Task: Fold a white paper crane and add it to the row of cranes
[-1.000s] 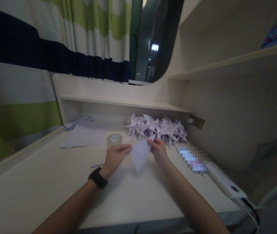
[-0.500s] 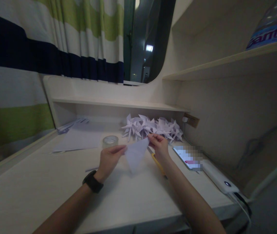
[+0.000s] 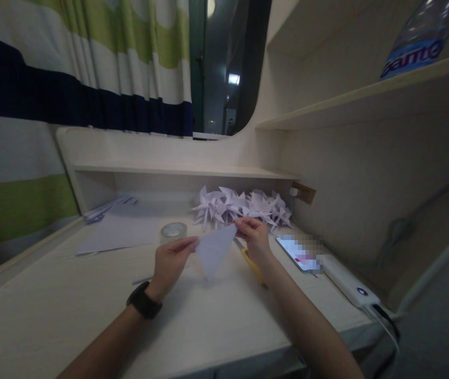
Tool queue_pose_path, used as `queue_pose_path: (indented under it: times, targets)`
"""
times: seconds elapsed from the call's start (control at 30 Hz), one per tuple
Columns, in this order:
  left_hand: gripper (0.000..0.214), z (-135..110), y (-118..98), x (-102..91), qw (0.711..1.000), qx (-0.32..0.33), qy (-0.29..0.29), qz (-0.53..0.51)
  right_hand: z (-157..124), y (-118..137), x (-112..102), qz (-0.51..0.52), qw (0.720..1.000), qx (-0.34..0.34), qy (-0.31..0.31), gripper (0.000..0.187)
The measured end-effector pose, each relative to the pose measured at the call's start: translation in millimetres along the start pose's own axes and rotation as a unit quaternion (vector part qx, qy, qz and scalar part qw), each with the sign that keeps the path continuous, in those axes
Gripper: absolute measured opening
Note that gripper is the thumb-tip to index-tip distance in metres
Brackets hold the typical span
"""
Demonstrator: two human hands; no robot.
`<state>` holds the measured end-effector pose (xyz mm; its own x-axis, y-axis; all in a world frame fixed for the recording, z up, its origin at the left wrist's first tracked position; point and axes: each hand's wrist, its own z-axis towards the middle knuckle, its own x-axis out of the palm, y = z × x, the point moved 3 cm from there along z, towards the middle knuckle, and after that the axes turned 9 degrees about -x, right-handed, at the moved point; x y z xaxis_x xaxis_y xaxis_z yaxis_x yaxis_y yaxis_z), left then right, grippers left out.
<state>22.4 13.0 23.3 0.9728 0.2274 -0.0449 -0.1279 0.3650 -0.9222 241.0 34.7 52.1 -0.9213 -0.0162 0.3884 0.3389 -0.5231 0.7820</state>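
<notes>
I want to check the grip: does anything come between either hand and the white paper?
Nothing visible does. The left hand pinches the white paper at its left corner, the right hand at its upper right. The tape roll sits beyond the left hand, outside both grips.

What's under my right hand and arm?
A yellow tool lies on the desk, seemingly part-covered by your right hand and arm; whatever else they hide can't be seen.

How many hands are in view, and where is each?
2: the left hand pinches the paper triangle at its left corner; the right hand pinches its upper right corner.
</notes>
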Motion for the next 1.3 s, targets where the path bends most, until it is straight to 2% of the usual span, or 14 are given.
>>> queue_pose_path:
  times: [0.67, 1.0, 1.3]
  targets:
    - [0.016, 2, -3, -2.9, 0.999, 0.007, -0.024, 0.027, 2, -2, -3, 0.023, 0.999, 0.027, 0.01, 0.026]
    - [0.013, -2, -10, -1.1, 0.999, 0.017, -0.009, 0.029, 2, -5, -6, 0.037, 0.997, 0.043, -0.045, 0.023]
    - [0.013, -3, -8, -2.3, 0.998, 0.041, -0.02, 0.035, 2, -7, -6, -0.003, 0.999, 0.018, -0.044, 0.029]
